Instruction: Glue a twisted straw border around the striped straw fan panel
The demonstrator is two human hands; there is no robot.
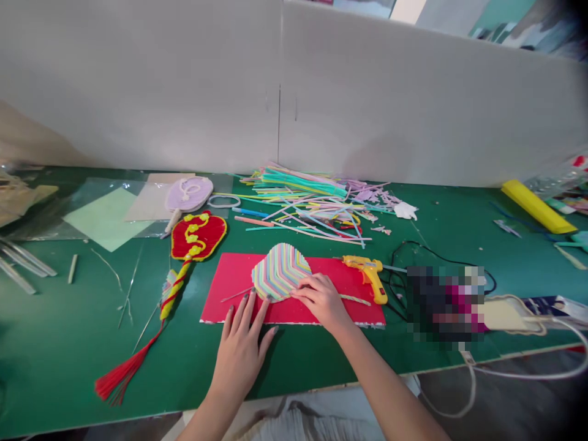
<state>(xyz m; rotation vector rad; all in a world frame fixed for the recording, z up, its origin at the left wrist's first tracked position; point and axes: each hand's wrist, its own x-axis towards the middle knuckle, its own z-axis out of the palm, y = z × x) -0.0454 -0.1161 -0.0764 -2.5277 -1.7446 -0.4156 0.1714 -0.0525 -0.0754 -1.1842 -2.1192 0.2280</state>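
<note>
A heart-like fan panel (281,269) of striped pastel pipe cleaners lies on a red board (353,282). My left hand (242,337) rests flat with fingers spread, its fingertips at the panel's lower left edge. At the lower right edge, my right hand (321,300) has its fingers bent and close together on the panel; the thumb is mostly hidden. A thin wire (236,294) lies on the board left of the panel. To the right, a twisted pastel strip (356,299) sticks out past my right hand. A yellow glue gun (371,275) lies at the board's right end.
Left of the board lies a red and yellow fan (199,237) with a red tassel (124,373). A lilac fan (189,195) is behind it. Loose pipe cleaners (298,190) are heaped at the back, near a grey partition (184,92). A black cord (427,245) trails on the right.
</note>
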